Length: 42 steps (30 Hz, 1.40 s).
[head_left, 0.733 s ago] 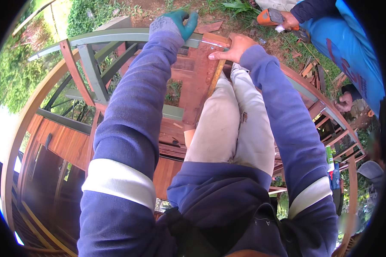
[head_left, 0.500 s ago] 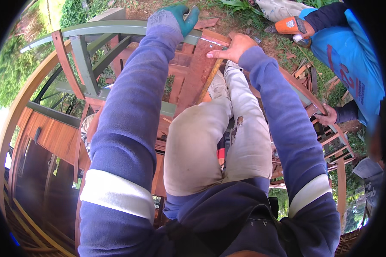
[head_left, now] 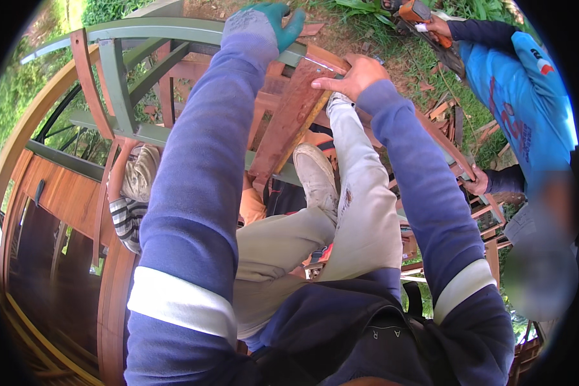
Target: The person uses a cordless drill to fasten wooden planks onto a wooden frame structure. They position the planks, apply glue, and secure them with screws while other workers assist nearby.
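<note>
My left hand (head_left: pixel 267 26), in a teal-and-grey glove, lies over the green curved beam (head_left: pixel 193 29). Its fingers are bent but apart, with nothing between them. Bare-skinned, my right hand (head_left: pixel 357 76) grips the upper end of a reddish wooden plank (head_left: pixel 296 109), thumb across the face and fingers at the far side. The plank slopes down toward my legs, and a yellowish strip (head_left: pixel 305 132) runs along its right edge. Its top end meets the green beam.
At right, a person in a blue shirt (head_left: pixel 505 109) holds an orange-and-dark tool (head_left: pixel 418 14) and steadies a curved wooden rail (head_left: pixel 447 145). Below left is another person with a striped sleeve (head_left: pixel 125 222). My shoe (head_left: pixel 315 170) is amid the framework; scrap wood (head_left: pixel 441 112) lies on grass.
My left leg has bent, bringing its shoe into view. The person in blue has raised the orange tool up and left. More of the person below left shows. Both my hands stay in place.
</note>
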{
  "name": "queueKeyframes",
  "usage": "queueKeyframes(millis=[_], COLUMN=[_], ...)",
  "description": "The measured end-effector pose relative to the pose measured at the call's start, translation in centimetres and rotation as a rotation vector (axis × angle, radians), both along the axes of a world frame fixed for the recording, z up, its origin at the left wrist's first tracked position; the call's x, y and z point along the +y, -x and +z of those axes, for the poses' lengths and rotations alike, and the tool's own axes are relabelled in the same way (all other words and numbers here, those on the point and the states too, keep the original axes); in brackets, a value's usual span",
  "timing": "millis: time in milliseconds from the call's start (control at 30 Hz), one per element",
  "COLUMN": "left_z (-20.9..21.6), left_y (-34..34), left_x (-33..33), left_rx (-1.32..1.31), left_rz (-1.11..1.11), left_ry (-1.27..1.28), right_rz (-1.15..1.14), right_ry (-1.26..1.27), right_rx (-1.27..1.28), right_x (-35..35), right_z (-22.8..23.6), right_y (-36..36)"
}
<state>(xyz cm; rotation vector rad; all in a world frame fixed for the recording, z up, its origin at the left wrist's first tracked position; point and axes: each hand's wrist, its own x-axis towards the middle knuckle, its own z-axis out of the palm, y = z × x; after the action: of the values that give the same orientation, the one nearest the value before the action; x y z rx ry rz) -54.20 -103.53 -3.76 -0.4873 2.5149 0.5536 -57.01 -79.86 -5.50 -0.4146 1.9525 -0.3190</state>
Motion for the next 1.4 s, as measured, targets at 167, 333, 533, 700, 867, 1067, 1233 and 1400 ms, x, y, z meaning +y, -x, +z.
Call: queueKeyframes(millis=[167,333,533,700,867,1067,1233,1400], left_z=[-0.2,-0.1,-0.9,-2.1,-2.0,-2.2,-1.9,-2.2], left_y=[0.0,-0.7,-0.7,-0.8,-0.6,-0.7,-0.3,0.6], left_x=[-0.3,0.8,0.4,1.0,0.7,0.6,0.7,0.3], left_rx=[-0.139,-0.178,-0.101,-0.055,-0.119,-0.005,-0.094,-0.100], left_rz=[-0.078,-0.033,-0.087,-0.057,-0.065,-0.083,-0.098,-0.135], left_ry=[-0.019,-0.031,-0.077,-0.047,-0.044,-0.080,-0.083,-0.111], right_rz=[-0.009,-0.050,-0.061,-0.056,-0.030,-0.053,-0.051,-0.062], right_ry=[0.015,0.040,0.058,0.003,0.005,0.013,-0.016,-0.040], right_rx=[0.037,0.022,-0.015,-0.031,0.030,0.018,-0.100,-0.144], right_x=[-0.2,0.4,0.9,1.2,1.0,0.8,0.3,-0.1], right_z=[0.3,1.6,0.2,-0.4,-0.4,0.1,0.8,0.6], right_y=[-0.4,-0.9,-0.7,-0.6,-1.0,-0.7,-0.1,0.3])
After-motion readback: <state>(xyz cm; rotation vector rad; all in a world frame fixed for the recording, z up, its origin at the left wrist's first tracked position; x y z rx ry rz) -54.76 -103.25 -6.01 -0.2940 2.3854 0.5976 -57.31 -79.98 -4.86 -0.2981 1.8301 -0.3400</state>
